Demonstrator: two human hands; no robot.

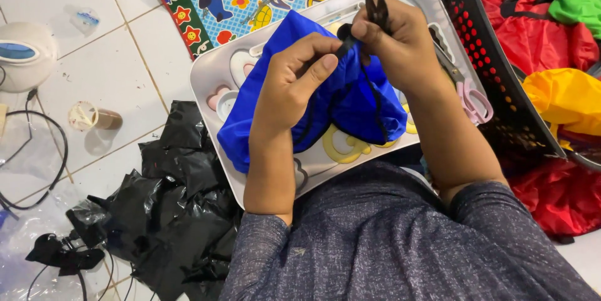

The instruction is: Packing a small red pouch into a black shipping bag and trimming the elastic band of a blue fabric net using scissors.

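Fingers of the right hand (400, 41) pinch a small black clipper (377, 10), its points standing up and away from the body, while the same grip pins the end of a black cord (345, 43). The left hand (294, 82) closes its thumb and forefinger narrowly on that cord just left of the right hand, with a blue cloth bag (350, 97) bunched under both palms over a pale grey tray (210, 69) with cartoon shapes.

Risk, as I judge it, sits in how close everything is: the blades lie touching-near the left fingertips, so a slip could nick skin or cut the blue cloth instead of the cord. The cord looks short between the two grips and could pull free.

Pink-handled scissors (472, 100) lie on the tray's right edge beside a black basket (494, 63); a nudge from the right forearm could tip them off. Black plastic bags (169, 207) lie on the floor at near left.
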